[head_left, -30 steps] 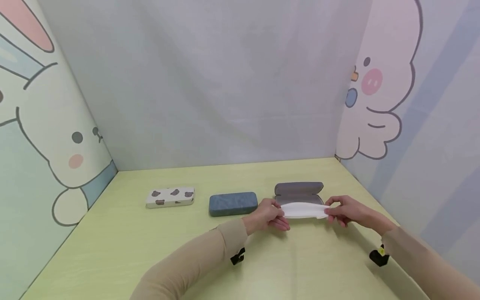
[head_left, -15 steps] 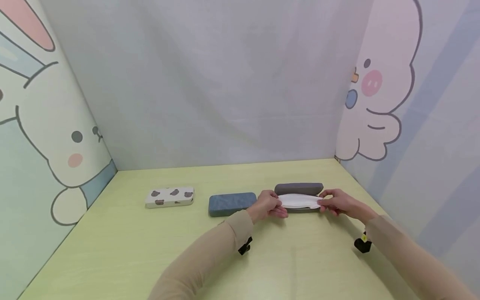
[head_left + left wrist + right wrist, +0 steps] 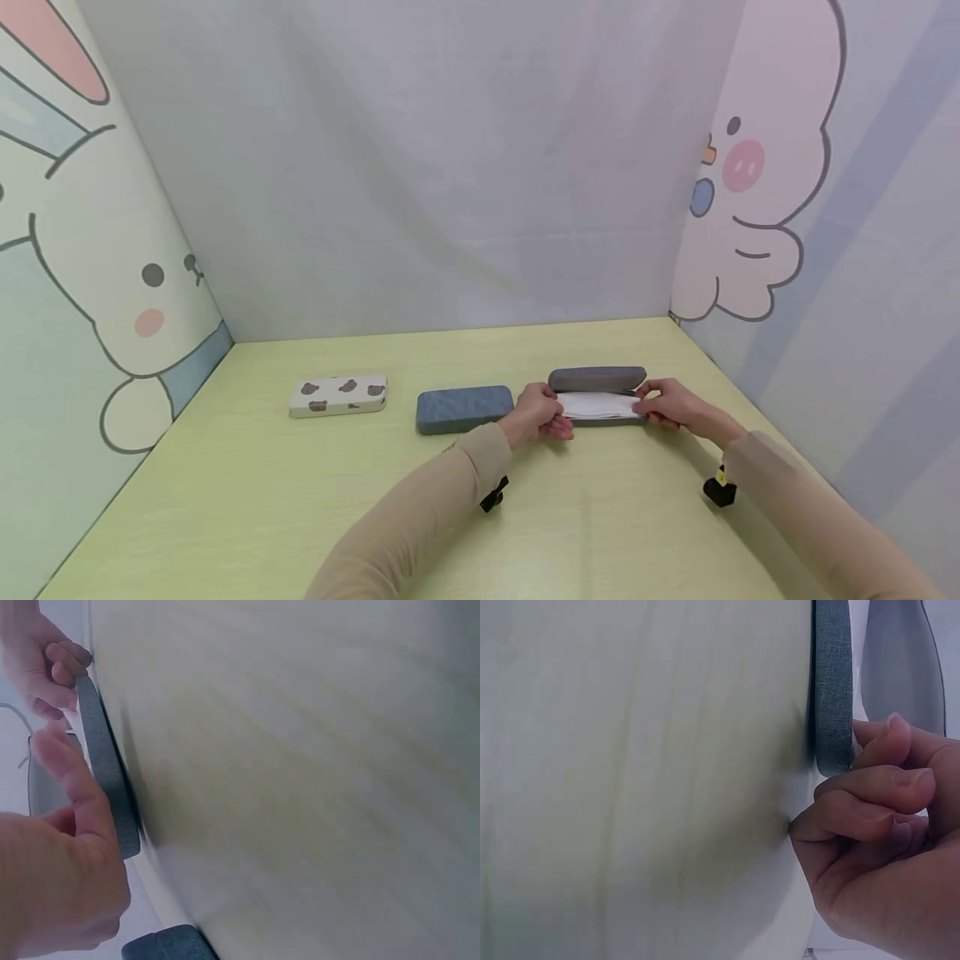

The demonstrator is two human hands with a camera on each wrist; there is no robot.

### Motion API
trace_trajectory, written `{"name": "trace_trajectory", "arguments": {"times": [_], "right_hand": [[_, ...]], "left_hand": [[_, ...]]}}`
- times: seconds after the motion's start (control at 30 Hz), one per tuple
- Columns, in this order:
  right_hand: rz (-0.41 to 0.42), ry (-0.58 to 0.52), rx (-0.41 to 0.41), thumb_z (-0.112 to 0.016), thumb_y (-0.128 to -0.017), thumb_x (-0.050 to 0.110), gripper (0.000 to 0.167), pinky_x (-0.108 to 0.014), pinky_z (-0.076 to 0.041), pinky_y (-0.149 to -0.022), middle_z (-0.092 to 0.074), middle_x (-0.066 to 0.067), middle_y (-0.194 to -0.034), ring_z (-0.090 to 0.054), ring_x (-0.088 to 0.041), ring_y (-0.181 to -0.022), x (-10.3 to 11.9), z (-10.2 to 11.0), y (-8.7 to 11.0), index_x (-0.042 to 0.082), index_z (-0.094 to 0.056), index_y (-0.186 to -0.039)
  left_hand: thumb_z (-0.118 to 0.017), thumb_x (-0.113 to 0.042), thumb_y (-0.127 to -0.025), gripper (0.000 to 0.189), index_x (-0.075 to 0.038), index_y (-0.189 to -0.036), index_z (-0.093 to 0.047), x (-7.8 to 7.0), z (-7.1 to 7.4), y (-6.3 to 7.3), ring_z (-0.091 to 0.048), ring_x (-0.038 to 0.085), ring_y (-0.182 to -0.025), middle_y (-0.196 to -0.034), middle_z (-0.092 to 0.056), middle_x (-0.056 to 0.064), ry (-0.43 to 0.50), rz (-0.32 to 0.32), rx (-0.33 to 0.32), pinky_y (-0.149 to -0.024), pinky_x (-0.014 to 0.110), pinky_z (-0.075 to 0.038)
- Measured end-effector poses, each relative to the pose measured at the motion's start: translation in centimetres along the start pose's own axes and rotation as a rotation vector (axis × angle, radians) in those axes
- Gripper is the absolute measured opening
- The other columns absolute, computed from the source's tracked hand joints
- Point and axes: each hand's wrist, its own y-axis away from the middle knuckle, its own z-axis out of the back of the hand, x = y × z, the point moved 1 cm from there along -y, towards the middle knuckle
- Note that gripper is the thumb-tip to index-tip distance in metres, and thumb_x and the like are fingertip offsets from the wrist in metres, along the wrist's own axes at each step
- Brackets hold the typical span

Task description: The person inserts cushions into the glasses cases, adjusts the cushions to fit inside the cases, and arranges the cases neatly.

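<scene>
An open grey glasses case stands at the right of the table, its lid raised at the back. Inside its lower half lies a folded white cloth, spread along the length of the case. My left hand pinches the cloth's left end, and my right hand pinches the right end. Seen from the left wrist, the case's front wall runs between both hands. From the right wrist, curled fingers are at the end of the case, and the cloth is mostly hidden.
A closed blue glasses case lies just left of my left hand. Farther left is a closed white case with brown bear prints. The pale green table ends at a grey curtain behind.
Both hands have moved away from me and slightly inward, carrying the white cloth from in front of the open case down into its lower half. The other two cases stay put.
</scene>
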Motion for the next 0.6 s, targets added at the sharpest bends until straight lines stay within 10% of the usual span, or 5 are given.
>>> {"name": "trace_trajectory", "arguments": {"times": [0.3, 0.6], "right_hand": [[0.02, 0.049, -0.038, -0.065, -0.092, 0.029, 0.046, -0.022, -0.034, -0.042, -0.047, 0.003, -0.056, -0.036, -0.009, -0.044, 0.0, -0.1, 0.5, -0.003, -0.044, -0.116], [0.093, 0.168, 0.023, -0.075, -0.083, 0.037, 0.095, -0.026, -0.041, -0.043, -0.052, -0.008, -0.079, -0.048, -0.015, -0.052, -0.4, 0.4, 0.5, 0.009, -0.011, -0.147]], "left_hand": [[-0.049, -0.001, -0.094, 0.012, -0.002, -0.102, -0.041, 0.6, 0.1, 0.6, -0.053, 0.015, -0.036, -0.052, -0.055, 0.008, -0.2, -0.088, -0.075, -0.041, 0.032, -0.055], [-0.069, -0.004, -0.082, 0.098, -0.018, -0.152, -0.002, 0.2, 0.8, 1.6, -0.054, 0.018, -0.036, -0.052, -0.056, 0.011, -0.368, -0.136, 0.062, -0.047, 0.037, -0.058]]}}
